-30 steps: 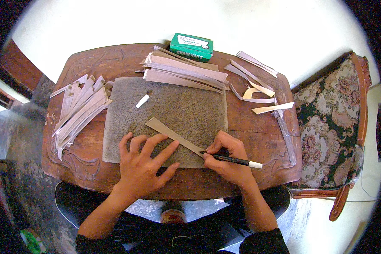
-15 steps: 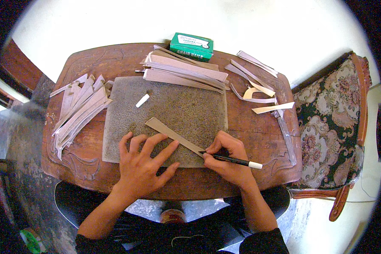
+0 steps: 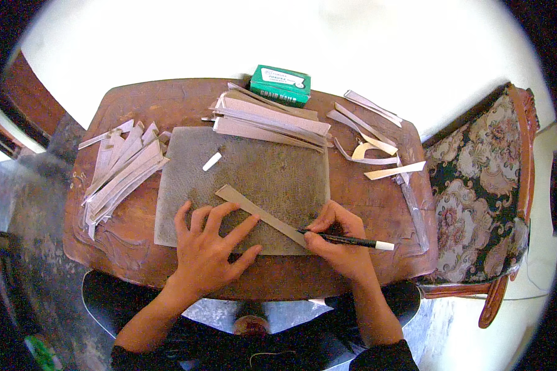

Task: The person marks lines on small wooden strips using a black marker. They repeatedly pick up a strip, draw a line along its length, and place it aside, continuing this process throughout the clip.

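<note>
A narrow grey-brown strip with flared ends (image 3: 263,215) lies slantwise on a dark textured mat (image 3: 185,204). My left hand (image 3: 207,250) rests at the strip's left side, fingers spread, with fingertips at its edge. Pinched in my right hand (image 3: 340,241) is a black marker pen (image 3: 346,239), its pale end pointing right and its tip at the strip's lower right part. My right fingers cover the strip's near end. A small white pen cap (image 3: 211,162) lies on the mat beyond my left hand.
Similar strips lie in a pile (image 3: 120,170) at left and a stack (image 3: 272,127) behind the mat. Narrow offcuts (image 3: 377,139) are scattered at right. A green box (image 3: 280,85) stands at the wooden table's (image 3: 254,272) far edge. A floral-upholstered chair (image 3: 476,185) adjoins the right side.
The whole view has shifted, so the table sits a little lower in the picture. My right hand and the marker have moved slightly right along the strip. My left hand keeps its place on it.
</note>
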The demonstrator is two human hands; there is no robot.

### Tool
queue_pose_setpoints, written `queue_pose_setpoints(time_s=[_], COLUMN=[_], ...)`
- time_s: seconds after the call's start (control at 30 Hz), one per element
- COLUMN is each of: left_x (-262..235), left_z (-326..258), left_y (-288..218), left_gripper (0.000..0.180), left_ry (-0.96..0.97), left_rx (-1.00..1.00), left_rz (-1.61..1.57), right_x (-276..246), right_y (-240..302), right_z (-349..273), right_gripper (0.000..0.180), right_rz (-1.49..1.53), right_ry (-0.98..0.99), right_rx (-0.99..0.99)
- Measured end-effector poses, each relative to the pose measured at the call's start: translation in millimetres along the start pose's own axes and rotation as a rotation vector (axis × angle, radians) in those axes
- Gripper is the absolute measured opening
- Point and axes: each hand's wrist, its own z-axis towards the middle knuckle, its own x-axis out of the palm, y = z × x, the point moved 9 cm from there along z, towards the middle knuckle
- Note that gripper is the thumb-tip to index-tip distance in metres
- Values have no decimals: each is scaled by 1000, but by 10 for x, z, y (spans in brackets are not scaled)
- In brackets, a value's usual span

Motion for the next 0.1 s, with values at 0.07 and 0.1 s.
queue_pose_setpoints(time_s=[0.07, 0.1], left_x=[-5, -2], left_z=[7, 4], left_y=[30, 23], left_gripper=[50, 52], left_ry=[-7, 0], left_rx=[-22, -16], left_rz=[-11, 4], right_x=[-23, -20], right_y=[66, 33], right_z=[2, -11], right_gripper=[23, 21], right_rz=[24, 64], right_ry=[3, 8], right_rx=[-34, -6])
